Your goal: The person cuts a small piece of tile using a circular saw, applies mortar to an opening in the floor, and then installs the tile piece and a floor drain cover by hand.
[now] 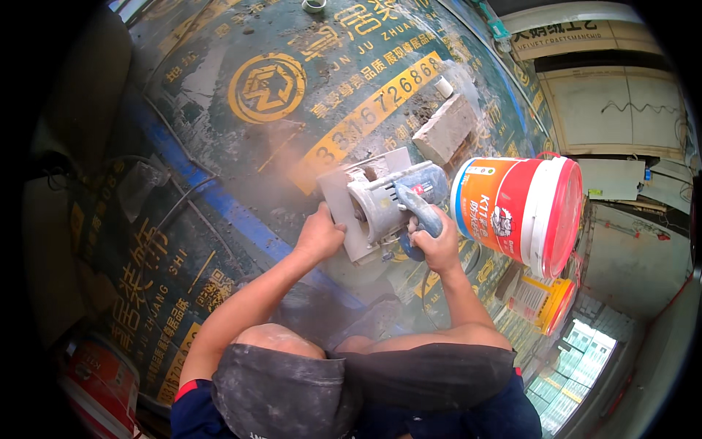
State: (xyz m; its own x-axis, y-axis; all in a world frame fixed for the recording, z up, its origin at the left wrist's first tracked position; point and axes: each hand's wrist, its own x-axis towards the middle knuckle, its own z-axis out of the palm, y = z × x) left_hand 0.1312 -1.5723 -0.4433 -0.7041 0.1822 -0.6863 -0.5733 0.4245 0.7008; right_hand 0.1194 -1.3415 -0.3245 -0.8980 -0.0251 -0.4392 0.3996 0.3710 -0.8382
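Observation:
My right hand is wrapped around the blue handle of a dusty handheld tile cutter. Its metal base plate rests on a pale grey tile, just off the floor or lying on it; I cannot tell which. At the tile's left edge my left hand grips it, thumb and fingers closed on the rim. A notch with rough, broken edges shows in the tile beyond the cutter. The blade is hidden by the guard, and dust hazes the floor around the tile.
A red and orange bucket stands close right of the cutter, with a yellow bucket behind it. Beyond the tile lies a pale block beside a small white cylinder. A cable crosses the printed floor covering at left.

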